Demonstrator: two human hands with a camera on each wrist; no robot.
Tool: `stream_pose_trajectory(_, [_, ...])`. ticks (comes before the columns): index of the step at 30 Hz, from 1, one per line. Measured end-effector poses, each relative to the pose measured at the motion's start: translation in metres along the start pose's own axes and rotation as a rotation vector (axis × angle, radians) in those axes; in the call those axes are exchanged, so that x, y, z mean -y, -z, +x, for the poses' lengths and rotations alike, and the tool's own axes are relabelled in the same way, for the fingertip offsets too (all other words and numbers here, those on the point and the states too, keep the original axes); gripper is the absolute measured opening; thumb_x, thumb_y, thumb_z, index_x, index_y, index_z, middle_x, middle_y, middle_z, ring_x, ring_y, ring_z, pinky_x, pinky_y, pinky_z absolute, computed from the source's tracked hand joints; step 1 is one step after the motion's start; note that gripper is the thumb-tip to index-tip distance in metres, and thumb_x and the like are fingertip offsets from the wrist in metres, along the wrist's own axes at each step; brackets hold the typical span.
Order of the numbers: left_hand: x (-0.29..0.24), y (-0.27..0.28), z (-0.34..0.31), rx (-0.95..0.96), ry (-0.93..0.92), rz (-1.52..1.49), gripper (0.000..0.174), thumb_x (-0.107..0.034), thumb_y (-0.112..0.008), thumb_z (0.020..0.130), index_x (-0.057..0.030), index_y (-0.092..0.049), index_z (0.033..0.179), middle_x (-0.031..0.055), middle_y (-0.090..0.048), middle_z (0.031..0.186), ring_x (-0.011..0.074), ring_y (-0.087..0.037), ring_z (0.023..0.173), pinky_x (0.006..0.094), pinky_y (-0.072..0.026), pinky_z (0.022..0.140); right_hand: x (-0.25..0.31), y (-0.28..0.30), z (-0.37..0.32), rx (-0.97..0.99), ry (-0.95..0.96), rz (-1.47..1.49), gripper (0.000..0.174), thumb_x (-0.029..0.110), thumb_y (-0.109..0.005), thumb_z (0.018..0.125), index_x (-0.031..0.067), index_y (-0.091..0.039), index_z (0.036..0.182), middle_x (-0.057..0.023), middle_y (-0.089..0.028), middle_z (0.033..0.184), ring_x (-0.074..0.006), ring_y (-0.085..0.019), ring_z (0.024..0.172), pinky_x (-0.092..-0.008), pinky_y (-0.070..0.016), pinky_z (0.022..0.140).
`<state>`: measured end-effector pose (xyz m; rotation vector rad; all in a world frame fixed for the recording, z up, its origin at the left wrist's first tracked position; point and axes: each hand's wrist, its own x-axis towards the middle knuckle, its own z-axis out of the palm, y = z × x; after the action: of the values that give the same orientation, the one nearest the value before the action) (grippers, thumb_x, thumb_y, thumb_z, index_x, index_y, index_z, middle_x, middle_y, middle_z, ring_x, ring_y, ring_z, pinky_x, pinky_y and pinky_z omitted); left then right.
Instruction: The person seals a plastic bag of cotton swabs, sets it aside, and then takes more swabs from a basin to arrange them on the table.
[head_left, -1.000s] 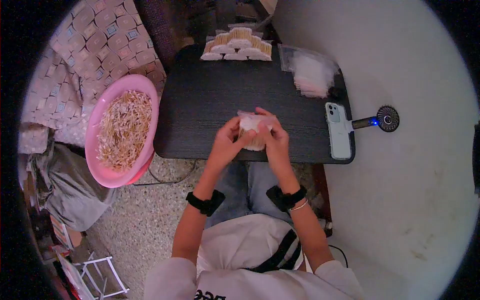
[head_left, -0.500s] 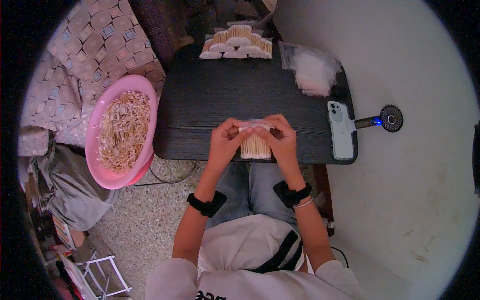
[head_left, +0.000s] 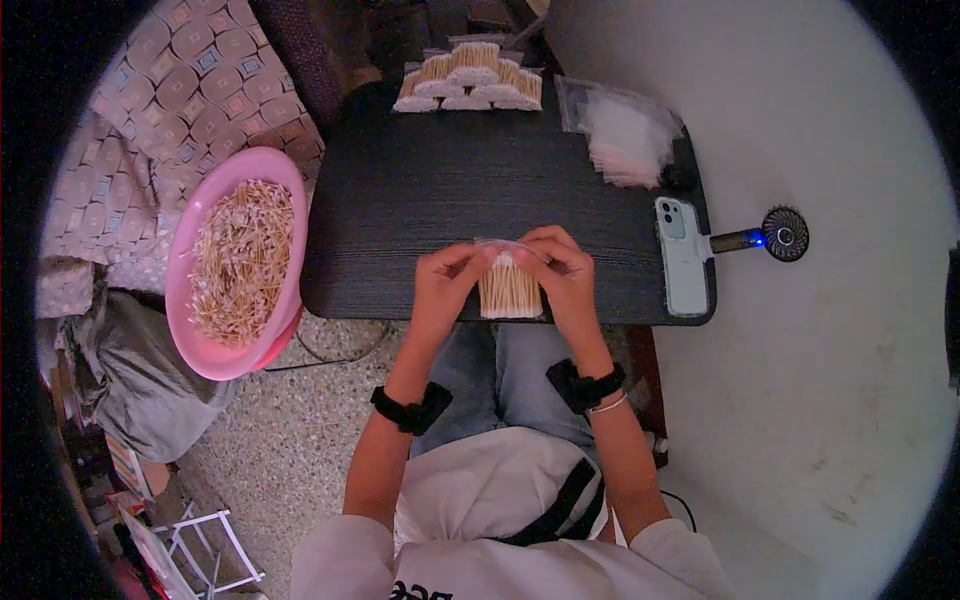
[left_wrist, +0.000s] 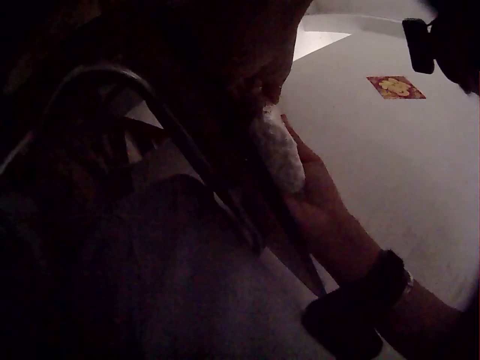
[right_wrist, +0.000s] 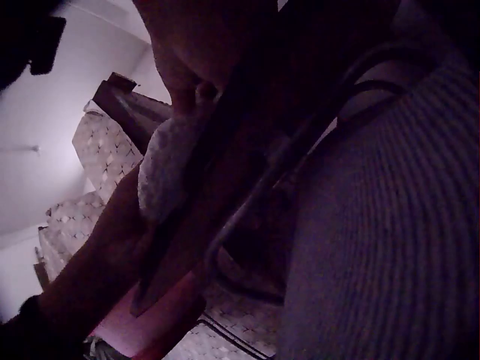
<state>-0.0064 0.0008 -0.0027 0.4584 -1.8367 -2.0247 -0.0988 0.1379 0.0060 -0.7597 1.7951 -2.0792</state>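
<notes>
A clear plastic bag filled with cotton swabs (head_left: 510, 292) lies at the near edge of the black table (head_left: 400, 185), sticks pointing toward the body. My left hand (head_left: 438, 288) pinches the bag's top edge from the left, thumb against the fingers. From the other side my right hand (head_left: 568, 285) pinches the same edge, its thumb tip close to the left one. Both wrist views are dark; the white cotton end of the bundle (left_wrist: 279, 156) shows between the hands in the left one, and the swab tips (right_wrist: 161, 172) in the right one.
A pink basin (head_left: 180, 300) of loose swabs stands left of the table. Filled swab bags (head_left: 470, 78) are stacked at the far edge. Flat plastic bags (head_left: 628, 140) lie far right, above a phone (head_left: 686, 275) and a small fan (head_left: 785, 235). A wall (head_left: 800, 380) borders the right.
The swab bag was held up with its white end showing; it has come down flat toward the table's near edge. Both hands have shifted to its top edge, thumbs now slightly apart.
</notes>
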Motion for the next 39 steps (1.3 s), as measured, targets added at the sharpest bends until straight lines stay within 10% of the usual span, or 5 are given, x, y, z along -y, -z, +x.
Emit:
stream_pose_trajectory(17, [-0.011, -0.008, -0.001, 0.063, 0.016, -0.23, 0.029, -0.008, -0.065, 0.085, -0.0031, -0.055, 0.111, 0.0092, -0.066, 0.097, 0.0113, -0.062, 0.085, 0.0248, -0.0499, 0.074, 0.0, -0.003, 0.001, -0.131, -0.068, 0.108, 0.013, 0.01, -0.063, 0.087, -0.0021, -0.067, 0.088, -0.0005, -0.056, 0.08, -0.0067, -0.05, 0.073, -0.0206, -0.0393, 0.064])
stream_pose_trajectory(26, [-0.005, -0.01, 0.002, -0.118, -0.115, -0.135, 0.011, -0.014, -0.06, 0.09, -0.007, -0.054, 0.097, 0.0002, -0.061, 0.08, 0.0045, -0.054, 0.07, 0.0197, -0.0432, 0.06, -0.004, -0.008, -0.001, -0.131, -0.05, 0.118, 0.018, 0.006, -0.066, 0.084, 0.0009, -0.062, 0.101, -0.0018, -0.059, 0.088, -0.0085, -0.057, 0.083, -0.0206, -0.0469, 0.075])
stream_pose_trajectory(39, [-0.006, -0.01, 0.001, -0.151, -0.058, -0.175, 0.011, -0.012, -0.061, 0.09, -0.003, -0.054, 0.091, 0.0056, -0.065, 0.082, 0.0061, -0.059, 0.073, 0.02, -0.0463, 0.062, -0.002, 0.003, 0.001, -0.026, -0.044, 0.029, 0.009, 0.004, -0.067, 0.082, -0.0008, -0.061, 0.079, -0.0035, -0.055, 0.085, -0.0081, -0.055, 0.076, -0.0205, -0.0456, 0.064])
